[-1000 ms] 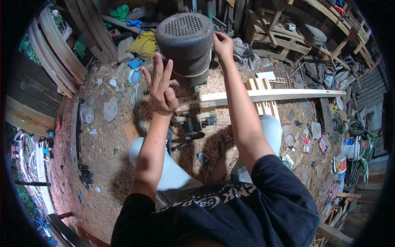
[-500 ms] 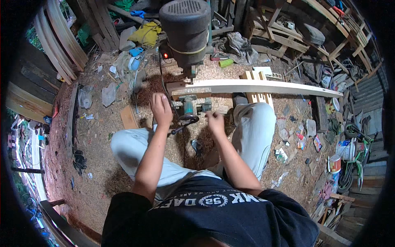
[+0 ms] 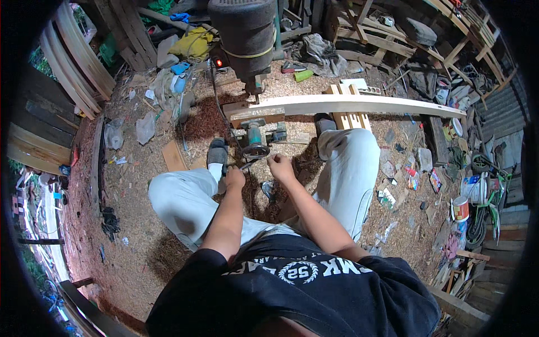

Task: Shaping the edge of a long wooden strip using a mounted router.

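My left hand [image 3: 234,177] is closed at the outer end of a thin dark lever [image 3: 247,164] below the vise. Close to the other side of the black handwheel [image 3: 256,150], my right hand [image 3: 280,167] has its fingers curled; whether they hold anything is hidden. The green vise [image 3: 254,135] has a wooden block [image 3: 258,117] at its far side. Behind that block lies a long pale wooden beam [image 3: 348,103], reaching far to the right. A dark drill-like machine [image 3: 244,39] stands over the beam's left end, its bit [image 3: 257,98] pointing down at the wood.
Slotted wooden pieces [image 3: 351,119] sit under the beam beside my right knee. A cable [image 3: 215,92] hangs left of the machine, near a lit red switch [image 3: 219,63]. Shavings and scraps cover the ground. Curved boards [image 3: 73,62] lean at the left; stacked timber frames [image 3: 382,42] stand far right.
My left hand has come down from beside the vise to the lever. My right hand has shifted left toward the handwheel. The view has tilted slightly, and my left foot now shows.
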A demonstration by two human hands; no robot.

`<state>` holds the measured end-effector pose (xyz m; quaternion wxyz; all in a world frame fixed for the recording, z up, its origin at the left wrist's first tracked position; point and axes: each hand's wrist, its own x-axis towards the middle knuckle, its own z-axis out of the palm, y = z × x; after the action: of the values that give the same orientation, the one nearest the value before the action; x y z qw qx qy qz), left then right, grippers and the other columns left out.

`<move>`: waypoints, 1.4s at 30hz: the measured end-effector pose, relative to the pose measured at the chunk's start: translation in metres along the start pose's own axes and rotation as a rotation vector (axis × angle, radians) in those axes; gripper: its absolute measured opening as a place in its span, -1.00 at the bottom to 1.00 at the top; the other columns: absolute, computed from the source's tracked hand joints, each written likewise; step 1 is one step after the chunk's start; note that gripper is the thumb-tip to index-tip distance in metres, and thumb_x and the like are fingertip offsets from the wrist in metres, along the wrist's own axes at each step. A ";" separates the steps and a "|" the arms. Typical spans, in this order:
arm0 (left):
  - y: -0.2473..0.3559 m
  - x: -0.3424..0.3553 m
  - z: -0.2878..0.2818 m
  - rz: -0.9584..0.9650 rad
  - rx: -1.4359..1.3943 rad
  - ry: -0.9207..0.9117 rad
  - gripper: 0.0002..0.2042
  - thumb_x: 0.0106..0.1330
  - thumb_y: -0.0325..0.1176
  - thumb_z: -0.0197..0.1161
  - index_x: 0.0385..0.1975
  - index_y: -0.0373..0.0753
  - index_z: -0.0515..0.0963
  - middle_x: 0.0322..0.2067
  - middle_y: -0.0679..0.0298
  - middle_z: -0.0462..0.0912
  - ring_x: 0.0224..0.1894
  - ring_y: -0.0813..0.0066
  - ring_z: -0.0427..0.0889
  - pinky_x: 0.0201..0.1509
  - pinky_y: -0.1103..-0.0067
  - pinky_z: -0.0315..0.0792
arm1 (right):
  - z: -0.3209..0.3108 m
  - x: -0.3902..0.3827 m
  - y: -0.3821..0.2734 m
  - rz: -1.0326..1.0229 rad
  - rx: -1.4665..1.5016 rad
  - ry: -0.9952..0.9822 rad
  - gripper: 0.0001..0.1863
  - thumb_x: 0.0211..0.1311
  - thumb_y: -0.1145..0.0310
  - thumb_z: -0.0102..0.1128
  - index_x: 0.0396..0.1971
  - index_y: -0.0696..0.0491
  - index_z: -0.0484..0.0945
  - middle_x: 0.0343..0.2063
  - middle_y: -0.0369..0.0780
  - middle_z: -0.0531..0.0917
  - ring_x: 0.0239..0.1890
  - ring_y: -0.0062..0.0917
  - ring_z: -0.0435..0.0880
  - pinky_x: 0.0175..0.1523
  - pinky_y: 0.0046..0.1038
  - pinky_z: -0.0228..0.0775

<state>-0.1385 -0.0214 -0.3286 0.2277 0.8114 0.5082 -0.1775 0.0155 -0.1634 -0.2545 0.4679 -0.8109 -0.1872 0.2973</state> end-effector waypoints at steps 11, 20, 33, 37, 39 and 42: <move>-0.046 0.057 0.041 -0.189 -0.444 -0.009 -0.40 0.52 0.14 0.02 0.04 -0.38 0.61 -0.23 -0.03 0.74 -0.30 0.14 0.77 -0.06 0.22 0.56 | 0.015 -0.003 -0.024 -0.069 0.058 -0.035 -0.67 0.38 0.17 0.23 -0.28 0.19 0.65 -0.49 -0.15 0.70 -0.44 -0.46 0.63 -0.26 -0.33 0.45; -0.022 0.035 0.033 -0.089 -0.456 -0.021 -0.19 0.41 0.33 0.04 0.25 -0.42 0.49 0.03 -0.13 0.67 -0.20 0.08 0.77 -0.01 0.26 0.58 | -0.002 0.006 -0.020 -0.093 0.078 -0.023 -0.69 0.40 0.19 0.22 -0.26 0.19 0.65 -0.51 -0.17 0.68 -0.44 -0.52 0.60 -0.25 -0.37 0.44; -0.020 0.026 0.025 -0.096 -0.261 0.157 -0.28 0.38 0.34 0.06 0.12 -0.28 0.60 0.06 -0.14 0.67 0.12 -0.16 0.62 0.22 0.16 0.46 | 0.001 0.005 -0.016 -0.048 0.213 -0.080 -0.76 0.42 0.29 0.19 -0.21 0.19 0.66 -0.44 -0.25 0.69 -0.40 -0.60 0.59 -0.24 -0.46 0.42; -0.002 0.016 0.025 -0.117 -0.219 0.120 -0.28 0.42 0.32 0.00 0.14 -0.29 0.58 0.09 -0.10 0.65 0.15 -0.13 0.61 0.24 0.15 0.46 | -0.006 0.004 -0.018 -0.099 0.237 -0.050 -0.78 0.41 0.34 0.19 -0.22 0.20 0.67 -0.44 -0.26 0.69 -0.40 -0.62 0.58 -0.24 -0.49 0.41; 0.003 0.012 0.022 -0.156 -0.202 0.115 -0.29 0.43 0.31 0.01 0.17 -0.28 0.57 0.11 -0.07 0.64 0.17 -0.10 0.60 0.24 0.15 0.46 | -0.007 0.004 -0.020 -0.082 0.232 -0.066 -0.78 0.40 0.35 0.19 -0.22 0.20 0.67 -0.44 -0.27 0.68 -0.40 -0.63 0.58 -0.24 -0.50 0.41; -0.003 0.014 0.018 -0.132 -0.155 0.132 -0.29 0.43 0.30 0.01 0.16 -0.30 0.57 0.11 -0.08 0.63 0.18 -0.09 0.60 0.24 0.14 0.46 | -0.003 0.000 -0.023 -0.084 0.253 -0.090 -0.79 0.40 0.35 0.18 -0.24 0.20 0.66 -0.46 -0.28 0.67 -0.40 -0.64 0.57 -0.24 -0.51 0.40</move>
<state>-0.1366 -0.0196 -0.3518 0.2435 0.7661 0.5867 -0.0983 0.0170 -0.1539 -0.2333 0.5694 -0.7228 -0.2029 0.3350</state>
